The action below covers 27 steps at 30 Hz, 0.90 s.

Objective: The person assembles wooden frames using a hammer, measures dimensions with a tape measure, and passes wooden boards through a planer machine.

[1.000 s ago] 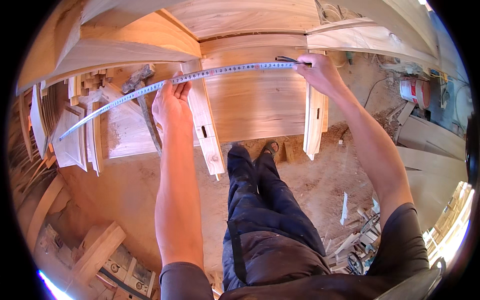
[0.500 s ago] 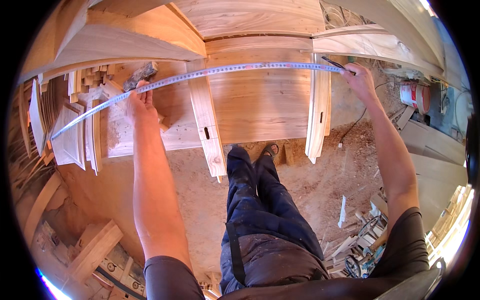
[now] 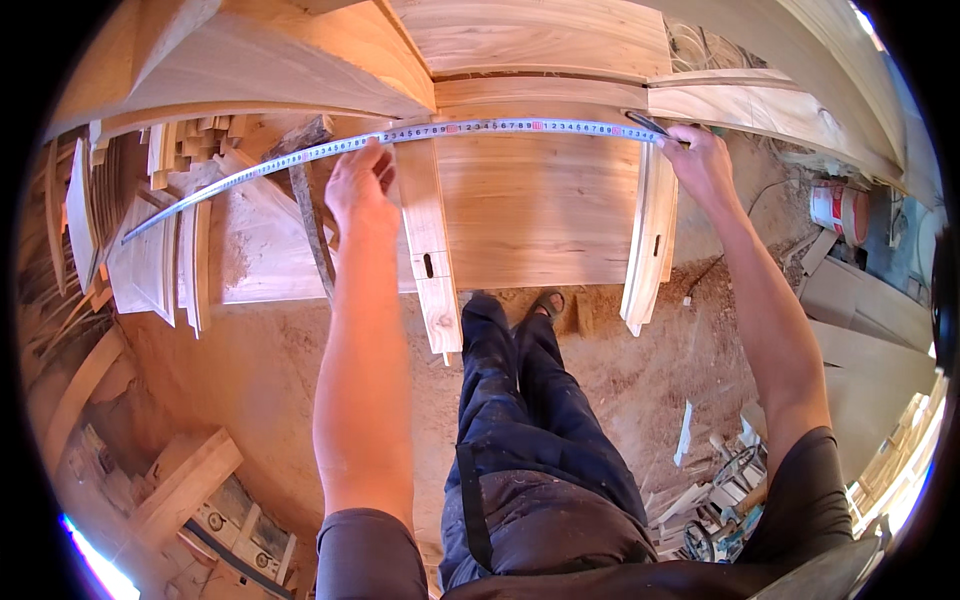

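Note:
A long white tape measure (image 3: 480, 127) is drawn out in a curve over a wooden piece of furniture; its left end sags down beside upright boards. My right hand (image 3: 700, 170) is closed on the tape at the right leg, and also holds a dark, slim pencil or pen (image 3: 645, 121). My left hand (image 3: 362, 187) is at the tape near the left leg, its fingers curled and fingertips against the tape's lower edge. Two pale slotted wooden legs (image 3: 430, 265) (image 3: 650, 245) project toward me, with a broad wooden panel (image 3: 540, 215) between them.
Stacked boards (image 3: 150, 260) stand at the left, with a dark, rough strip of wood (image 3: 312, 215) beside my left forearm. A white and red bucket (image 3: 838, 212) sits at the right. Timber offcuts (image 3: 190, 490) lie lower left, and scraps and tools (image 3: 725, 490) lower right.
My left hand has moved right along the tape, from the far left side to near the left leg. My right hand has shifted slightly left in the view.

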Motion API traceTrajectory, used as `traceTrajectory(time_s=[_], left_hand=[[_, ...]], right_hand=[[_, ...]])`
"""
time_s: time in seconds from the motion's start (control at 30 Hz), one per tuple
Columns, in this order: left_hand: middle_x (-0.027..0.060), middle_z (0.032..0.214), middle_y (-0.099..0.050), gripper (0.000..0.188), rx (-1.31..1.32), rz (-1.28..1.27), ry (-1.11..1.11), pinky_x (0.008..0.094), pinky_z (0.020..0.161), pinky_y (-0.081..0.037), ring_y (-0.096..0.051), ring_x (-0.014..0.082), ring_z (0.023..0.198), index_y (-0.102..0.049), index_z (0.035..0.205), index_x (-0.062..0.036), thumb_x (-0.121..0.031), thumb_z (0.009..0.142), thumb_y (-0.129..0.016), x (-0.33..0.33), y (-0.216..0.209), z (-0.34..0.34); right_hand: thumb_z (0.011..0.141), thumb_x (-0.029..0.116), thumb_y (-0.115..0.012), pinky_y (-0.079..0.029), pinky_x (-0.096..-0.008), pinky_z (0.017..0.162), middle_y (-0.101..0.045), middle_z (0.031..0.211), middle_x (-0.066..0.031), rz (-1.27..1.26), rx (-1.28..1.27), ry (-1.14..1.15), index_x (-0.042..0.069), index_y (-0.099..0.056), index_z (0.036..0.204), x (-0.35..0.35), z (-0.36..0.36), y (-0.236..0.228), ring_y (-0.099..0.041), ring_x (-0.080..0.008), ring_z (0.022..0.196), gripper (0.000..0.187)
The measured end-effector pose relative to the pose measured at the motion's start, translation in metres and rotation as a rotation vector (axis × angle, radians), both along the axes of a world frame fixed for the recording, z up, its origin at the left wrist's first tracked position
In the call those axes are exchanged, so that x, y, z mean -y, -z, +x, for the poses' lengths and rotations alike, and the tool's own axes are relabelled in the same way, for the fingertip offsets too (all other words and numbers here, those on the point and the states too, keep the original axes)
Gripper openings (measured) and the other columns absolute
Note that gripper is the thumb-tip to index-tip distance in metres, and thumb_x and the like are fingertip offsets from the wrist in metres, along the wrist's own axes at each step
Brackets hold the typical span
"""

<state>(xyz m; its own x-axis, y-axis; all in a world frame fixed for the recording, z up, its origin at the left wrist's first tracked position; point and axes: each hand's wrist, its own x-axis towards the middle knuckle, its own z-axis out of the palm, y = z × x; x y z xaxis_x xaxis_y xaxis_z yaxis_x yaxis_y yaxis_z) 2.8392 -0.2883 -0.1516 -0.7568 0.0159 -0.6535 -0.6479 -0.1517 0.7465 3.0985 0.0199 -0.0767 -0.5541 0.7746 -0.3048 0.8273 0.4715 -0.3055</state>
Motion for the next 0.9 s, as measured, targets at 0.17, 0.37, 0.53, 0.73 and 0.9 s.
traceTrajectory(time_s=[0.17,0.37,0.53,0.73,0.9], left_hand=[[0.0079,0.118,-0.069,0.032,-0.037,0.077,0.127,0.0362,0.107,-0.037,-0.058,0.0198,0.115,-0.071,0.113,-0.0007,-0.007,0.083,-0.079,-0.016,-0.001,0.012],[0.0071,0.124,-0.067,0.038,-0.042,0.065,0.192,0.0344,0.111,-0.031,-0.055,0.0178,0.121,-0.068,0.118,-0.0011,-0.008,0.083,-0.079,-0.02,-0.01,0.014],[0.007,0.12,-0.068,0.038,-0.048,0.026,0.208,0.0345,0.109,-0.034,-0.055,0.0167,0.118,-0.067,0.118,0.0001,-0.009,0.083,-0.079,-0.026,-0.018,0.018],[0.0076,0.111,-0.07,0.037,-0.095,-0.038,0.232,0.0341,0.104,-0.037,-0.058,0.0163,0.108,-0.068,0.115,0.002,-0.008,0.081,-0.08,-0.029,-0.022,0.02],[0.0051,0.102,-0.071,0.031,-0.131,-0.042,0.239,0.0311,0.096,-0.042,-0.061,0.0147,0.098,-0.07,0.105,0.0013,-0.008,0.078,-0.081,-0.033,-0.019,0.02]], right_hand=[[0.091,0.036,-0.065,-0.049,-0.0443,0.07,-0.066,0.076,-0.0174,0.041,-0.082,-0.104,0.011,-0.073,0.093,0.011,-0.004,0.002,-0.064,-0.0355,0.074,0.025],[0.091,0.037,-0.064,-0.047,-0.0411,0.067,-0.063,0.073,-0.0158,-0.024,0.031,-0.031,0.011,-0.072,0.093,0.022,-0.019,-0.005,-0.061,-0.0304,0.068,0.028],[0.09,0.038,-0.065,-0.048,-0.0419,0.067,-0.065,0.076,-0.0166,0.007,0.032,-0.018,0.012,-0.073,0.095,0.024,-0.022,-0.002,-0.063,-0.0315,0.071,0.028],[0.09,0.038,-0.065,-0.048,-0.0424,0.068,-0.066,0.078,-0.0171,0.002,0.056,-0.013,0.011,-0.074,0.095,0.023,-0.022,-0.003,-0.064,-0.0319,0.072,0.028],[0.089,0.038,-0.065,-0.049,-0.0421,0.069,-0.067,0.078,-0.0164,0.021,0.083,-0.013,0.012,-0.074,0.097,0.021,-0.022,-0.001,-0.065,-0.0317,0.073,0.029]])
